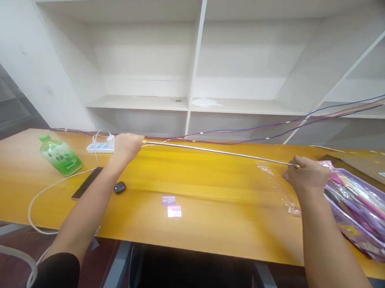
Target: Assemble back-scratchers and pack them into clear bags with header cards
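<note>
A thin silver rod (218,152) with yellowish ends stretches across the view above the table, sloping slightly down to the right. My left hand (128,146) is closed around its left end, where a short yellow tip shows beside the fist. The right end is gripped by my right hand (309,173), also in a fist. Below the rod, two small purple and pink cards (174,211) lie on the yellow tabletop (213,231). What is inside each fist is hidden by the fingers.
A green tea bottle (60,155), a white power strip (98,147), a dark phone (87,183) and a small black case (119,187) are at left. Plastic-wrapped purple packages (363,209) and cardboard (365,166) lie at right. Cables (245,130) run before white shelves (197,54).
</note>
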The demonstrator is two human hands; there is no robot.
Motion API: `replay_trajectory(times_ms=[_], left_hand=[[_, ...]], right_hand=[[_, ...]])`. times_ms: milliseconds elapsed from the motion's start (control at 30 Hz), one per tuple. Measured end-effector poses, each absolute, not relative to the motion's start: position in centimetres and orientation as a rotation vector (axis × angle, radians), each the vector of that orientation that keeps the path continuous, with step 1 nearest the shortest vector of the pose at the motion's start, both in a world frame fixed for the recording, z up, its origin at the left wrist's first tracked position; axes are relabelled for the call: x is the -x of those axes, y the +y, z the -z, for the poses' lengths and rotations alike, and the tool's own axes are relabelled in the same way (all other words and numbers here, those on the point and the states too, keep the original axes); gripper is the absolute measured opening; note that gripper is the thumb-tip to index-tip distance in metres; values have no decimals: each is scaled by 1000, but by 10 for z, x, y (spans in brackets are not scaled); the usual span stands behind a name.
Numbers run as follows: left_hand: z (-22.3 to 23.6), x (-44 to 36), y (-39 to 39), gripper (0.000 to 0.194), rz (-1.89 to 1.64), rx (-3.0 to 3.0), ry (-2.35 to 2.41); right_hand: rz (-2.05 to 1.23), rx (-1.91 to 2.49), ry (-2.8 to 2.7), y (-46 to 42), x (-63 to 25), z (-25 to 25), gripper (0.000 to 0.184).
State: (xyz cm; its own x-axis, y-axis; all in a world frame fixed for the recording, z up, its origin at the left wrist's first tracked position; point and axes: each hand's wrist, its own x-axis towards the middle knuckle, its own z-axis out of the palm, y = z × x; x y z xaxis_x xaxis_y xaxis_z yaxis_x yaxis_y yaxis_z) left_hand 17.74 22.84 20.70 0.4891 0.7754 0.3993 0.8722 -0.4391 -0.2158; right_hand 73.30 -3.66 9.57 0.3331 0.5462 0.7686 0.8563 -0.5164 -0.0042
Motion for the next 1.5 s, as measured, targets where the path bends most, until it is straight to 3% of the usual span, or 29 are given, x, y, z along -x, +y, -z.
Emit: replay_trajectory(times_ms=[167,333,567,833,1367,1500], left_hand=[[-181,-257,176,32,94,2640,-1172],[-136,-302,146,32,-109,2717,-1253],[-87,-288,162,30,-203,2783,-1267],[-68,-289,167,33,-52,2822,-1242],[-81,-300,168,32,-159,2755,-1334],[-107,-247,180,29,-174,2686,-1366]], right_hand=[[659,1973,-1830,43,-587,-104,22],[407,2085,-1966,93,-476,-68,30],[199,2081,-2114,88,-490,-36,29],[194,2080,-2034,87,-489,-32,32],[194,2151,-2102,94,-479,-48,30],[257,2091,-2115,64,-535,-55,24]])
